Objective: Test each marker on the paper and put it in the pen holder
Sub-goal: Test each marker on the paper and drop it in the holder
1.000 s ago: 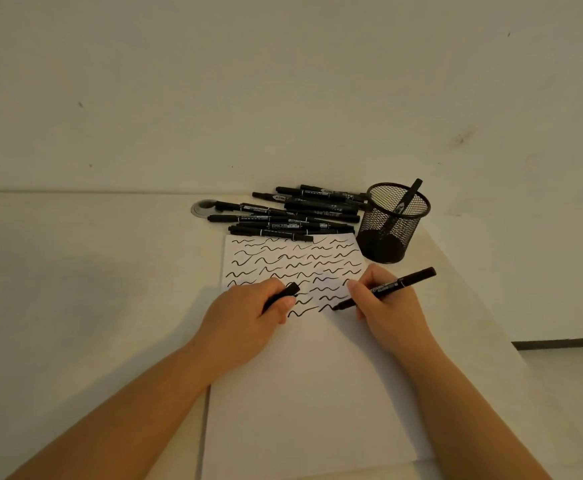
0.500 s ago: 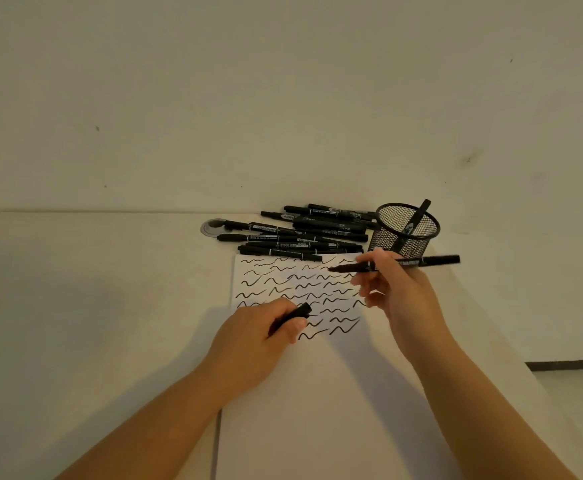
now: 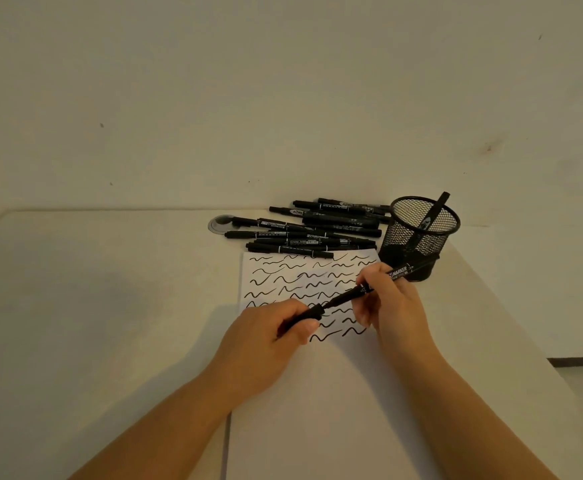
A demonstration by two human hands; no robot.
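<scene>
**Cap meeting marker tip over the scribbled sheet**

Nearest to me, both bare forearms rise from the lower edge of the frame and converge at centre. Under them lies the paper [image 3: 318, 410], a smooth white sheet, blank in its lower half.

My left hand [image 3: 266, 341] is curled around a short black cap [image 3: 305, 317], thumb pressed along it, open end pointing up-right. My right hand [image 3: 392, 303] pinches the marker [image 3: 376, 284], a slim black plastic barrel with white "MARKER" lettering, tilted so its tip slants down-left to the cap's mouth. I cannot tell whether the tip is already inside or just touching.

Behind the hands, the upper half of the paper carries rows of wavy black strokes, some thick, some thin.

Just past the paper's top edge, centre frame, a loose pile of markers [image 3: 318, 230] lies roughly parallel, all black with white labels, on the matte pale table [image 3: 92, 289]. At the pile's left end sits a round grey disc [image 3: 219, 223], set flat in the tabletop.

Right of the pile stands the pen holder [image 3: 421, 233], a black wire-mesh cylinder, upright, with one marker leaning inside. A plain off-white wall [image 3: 283, 81] fills the upper frame.
</scene>
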